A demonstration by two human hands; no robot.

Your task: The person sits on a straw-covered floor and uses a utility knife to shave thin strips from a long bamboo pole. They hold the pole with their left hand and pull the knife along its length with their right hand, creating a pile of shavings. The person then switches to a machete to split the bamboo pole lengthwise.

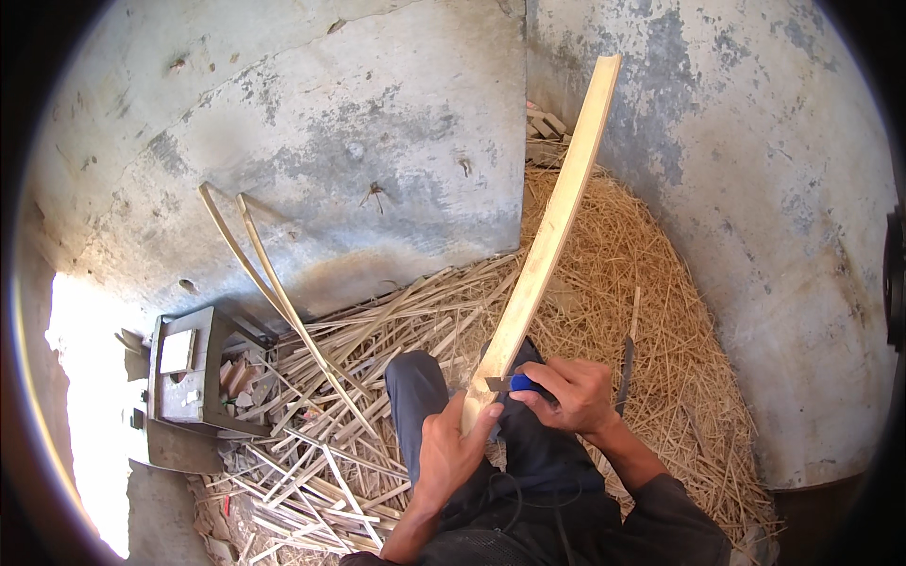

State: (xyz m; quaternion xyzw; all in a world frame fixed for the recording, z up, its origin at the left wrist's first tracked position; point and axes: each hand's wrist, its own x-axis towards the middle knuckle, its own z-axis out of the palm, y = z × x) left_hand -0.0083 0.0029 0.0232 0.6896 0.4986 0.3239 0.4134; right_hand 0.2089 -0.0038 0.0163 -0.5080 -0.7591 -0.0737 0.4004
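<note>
A long, pale split bamboo strip (547,245) slants up and away from my lap toward the far right. Near its lower end, my left hand (447,451) is wrapped round it, thumb on the upper face. In my right hand (572,391) is a knife (497,384) with a blue handle and a short dark blade. The blade lies across the strip's face just above my left thumb, touching or very close to it. My fingers hide part of the knife handle and the strip's lowest end.
Loose thin strips (368,321) cover the floor at left, and a heap of straw-like shavings (642,245) lies at right. An overturned wooden stool (184,368) is at far left. Two long bent strips (274,283) lean on the worn wall (330,123). A long dark blade (625,373) stands beside my right leg.
</note>
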